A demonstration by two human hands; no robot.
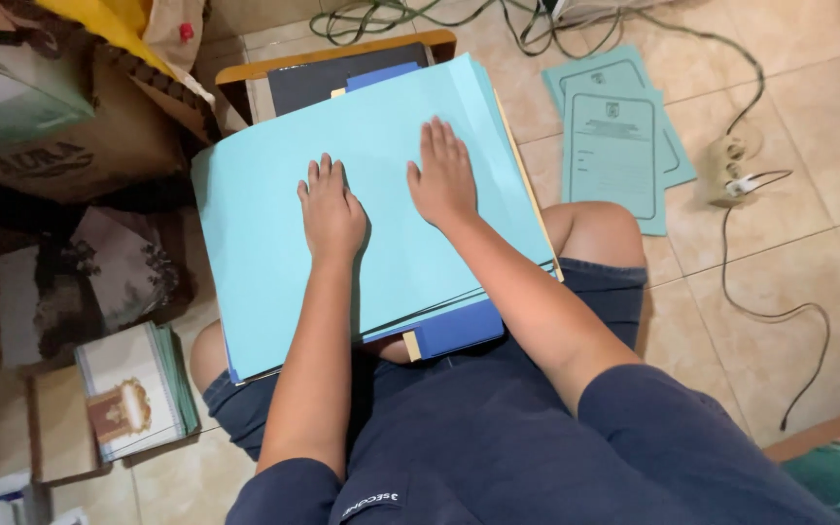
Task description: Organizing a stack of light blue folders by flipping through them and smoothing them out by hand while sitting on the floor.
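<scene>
A thick stack of light blue paper folders (pixel 264 262) rests across my lap and knees, with a darker blue folder and a yellow edge poking out at the bottom. My left hand (pixel 331 209) lies flat, palm down, on the top folder near its middle. My right hand (pixel 442 177) lies flat beside it, fingers together and pointing away from me. Neither hand grips anything. I sit on a tiled floor in dark shorts and a dark shirt.
Two teal printed folders (pixel 614 146) lie on the floor tiles to the right. A power strip (pixel 731 165) with cables trails beyond them. A low wooden table (pixel 342 53) stands ahead. Cardboard boxes (pixel 60 107) and stacks of printed cards (pixel 133 389) crowd the left.
</scene>
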